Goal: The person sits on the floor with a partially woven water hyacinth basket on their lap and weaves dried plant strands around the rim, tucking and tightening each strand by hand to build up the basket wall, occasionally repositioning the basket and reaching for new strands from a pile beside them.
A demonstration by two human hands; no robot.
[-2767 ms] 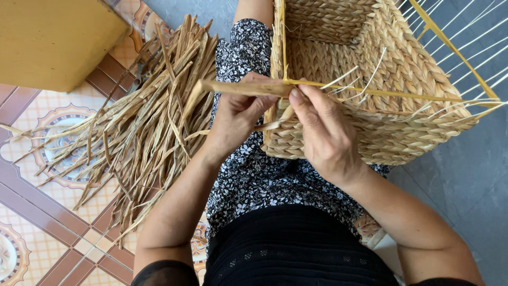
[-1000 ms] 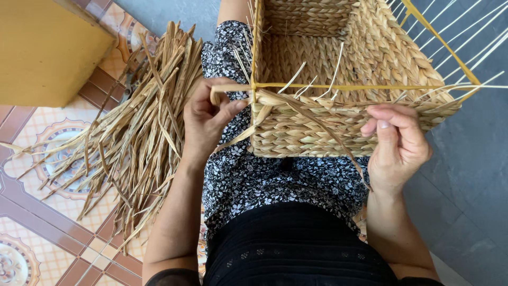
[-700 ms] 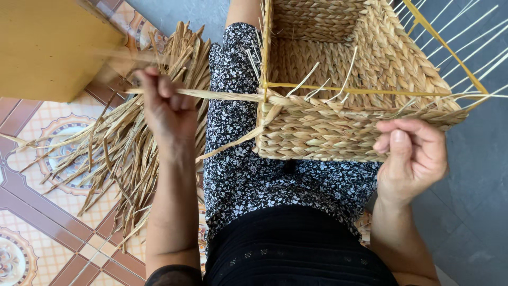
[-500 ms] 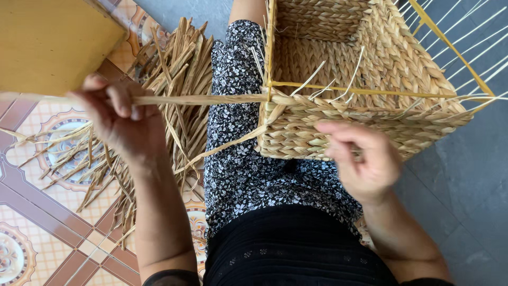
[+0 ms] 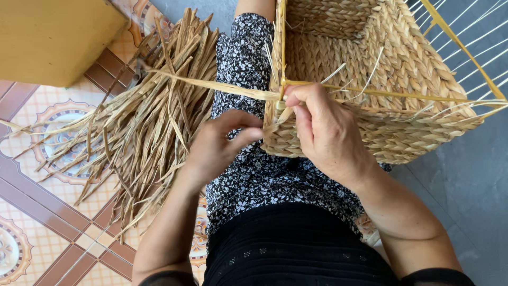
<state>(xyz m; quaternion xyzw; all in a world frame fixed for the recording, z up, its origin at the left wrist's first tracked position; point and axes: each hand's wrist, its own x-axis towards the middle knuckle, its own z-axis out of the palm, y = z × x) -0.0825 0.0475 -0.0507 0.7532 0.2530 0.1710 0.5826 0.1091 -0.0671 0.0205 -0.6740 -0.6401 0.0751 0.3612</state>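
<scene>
The right hand point(image 5: 325, 132) pinches a long straw strand point(image 5: 211, 85) at the near corner of the woven basket point(image 5: 391, 90) resting on the lap. The left hand point(image 5: 217, 145) hovers just beside it, fingers loosely curled, holding nothing. A straw pile point(image 5: 132, 127) crowds the tiled floor point(image 5: 47, 222) leftward; a yellow box point(image 5: 53, 37) stands beyond.

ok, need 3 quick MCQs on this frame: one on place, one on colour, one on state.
1. Where does the pile of dried straw lie?
A. inside the basket
B. on the tiled floor by the person's left side
C. on the yellow box

2. What colour is the frame rod across the woven basket?
A. yellow
B. blue
C. black

3. What is the right hand doing?
A. resting on the floor
B. holding scissors
C. pinching a straw strand at the basket's corner

B: straw is spread over the tiles. A: the rod is yellow. C: fingers close on the strand there.
</scene>
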